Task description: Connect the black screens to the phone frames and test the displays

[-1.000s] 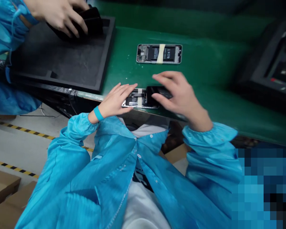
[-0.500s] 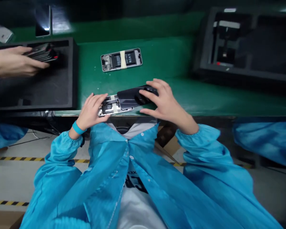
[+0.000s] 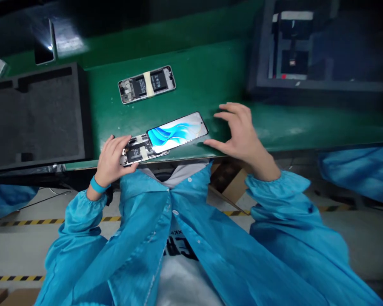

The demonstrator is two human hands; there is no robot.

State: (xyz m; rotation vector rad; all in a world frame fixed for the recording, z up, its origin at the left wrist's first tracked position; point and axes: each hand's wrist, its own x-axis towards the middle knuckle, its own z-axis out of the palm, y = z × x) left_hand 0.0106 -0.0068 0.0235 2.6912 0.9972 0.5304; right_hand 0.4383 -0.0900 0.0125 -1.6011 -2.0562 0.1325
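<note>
My left hand (image 3: 112, 158) grips the left end of an opened phone chassis (image 3: 137, 149), which shows a dark battery under a strip of cream tape. Lying against its right end is a phone screen (image 3: 177, 132), lit with a blue wave picture; I cannot tell whether a cable joins them. My right hand (image 3: 239, 136) hovers just right of that screen, fingers apart and holding nothing. Farther up the green mat (image 3: 210, 76) lies a second opened phone chassis (image 3: 147, 84), also taped across its battery.
A black foam tray (image 3: 35, 110) sits left of the mat, and a dark tray (image 3: 306, 46) with cutouts sits at the upper right. A dark phone (image 3: 44, 42) lies beyond the left tray. Blue sleeves of a co-worker (image 3: 354, 172) show at the right.
The dark screen panel now lies lit and free of my right hand, which has opened and moved right. The other person's hand has left the foam tray, and the view has turned.
</note>
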